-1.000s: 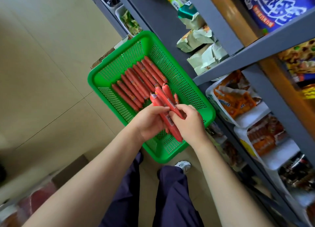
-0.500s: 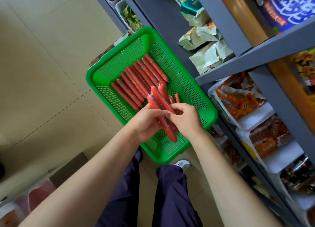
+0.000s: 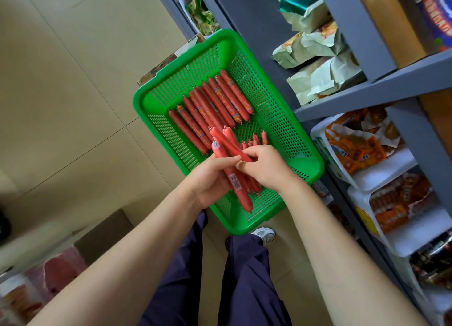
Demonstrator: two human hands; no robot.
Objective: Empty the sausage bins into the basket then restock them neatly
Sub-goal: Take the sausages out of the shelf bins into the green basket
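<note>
Bundle of sausages (image 3: 232,176) now gathered tighter in my left hand (image 3: 210,179); right hand (image 3: 264,166) pinches one, probably squaring them over basket (image 3: 310,159) for restocking.

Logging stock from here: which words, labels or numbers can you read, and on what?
None can be read.
Barcode sticker on the sausage held in the left hand: digits too small.
Blue bag, top shelf: large print, cropped and blurred.
Orange packets in the white bin: blurred.
</note>
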